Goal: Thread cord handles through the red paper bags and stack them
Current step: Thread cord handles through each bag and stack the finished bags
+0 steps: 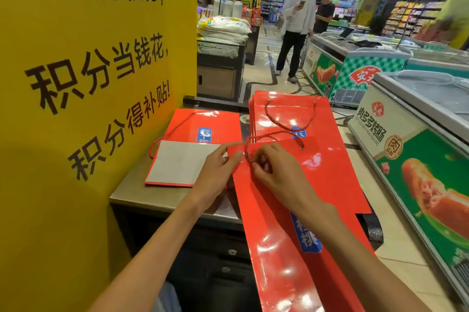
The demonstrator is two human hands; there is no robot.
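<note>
Head view: left hand (218,172) lies with straight fingers flat on the top left corner of the near red paper bag (291,210), holding nothing. Right hand (274,172) pinches the end of a red cord handle (269,135) at the bag's top edge, fingers curled round it. That bag lies flat, hanging off the counter's (132,189) near right edge toward the camera, blue label face up. Behind it, at the counter's far right, a stack of red bags (284,113) with a cord handle looped on top. At the left side of the counter, beside the yellow wall (88,83), another red bag (187,149) lies flat, white panel up, cord at its left edge. Chest freezers (416,134) stand to the right; a person (295,30) stands in the aisle beyond.
</note>
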